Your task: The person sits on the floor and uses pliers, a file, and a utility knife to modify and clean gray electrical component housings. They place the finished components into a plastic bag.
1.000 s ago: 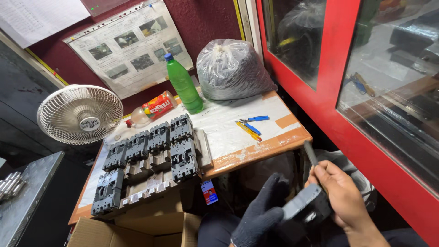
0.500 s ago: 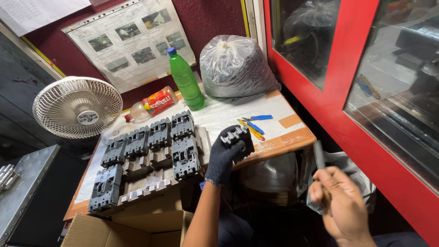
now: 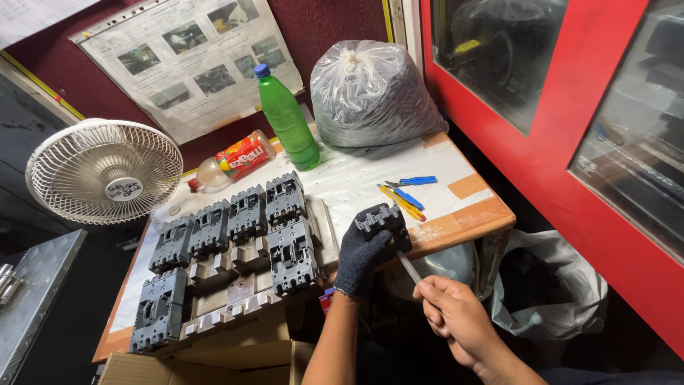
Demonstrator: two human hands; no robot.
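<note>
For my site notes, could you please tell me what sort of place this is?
Probably a small electrical assembly or repair workbench: rows of grey breaker-like units on the table, pliers, and the gloved left hand holding another unit.

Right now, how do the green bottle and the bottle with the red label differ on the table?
The green bottle stands upright with a blue cap, while the red-labelled bottle lies on its side. The green bottle is tinted green all over; the red-labelled bottle is clear where its wrap ends. The green bottle looks taller and slimmer than the red-labelled one. Both are plastic and sit at the back of the table, near the wall.
</note>
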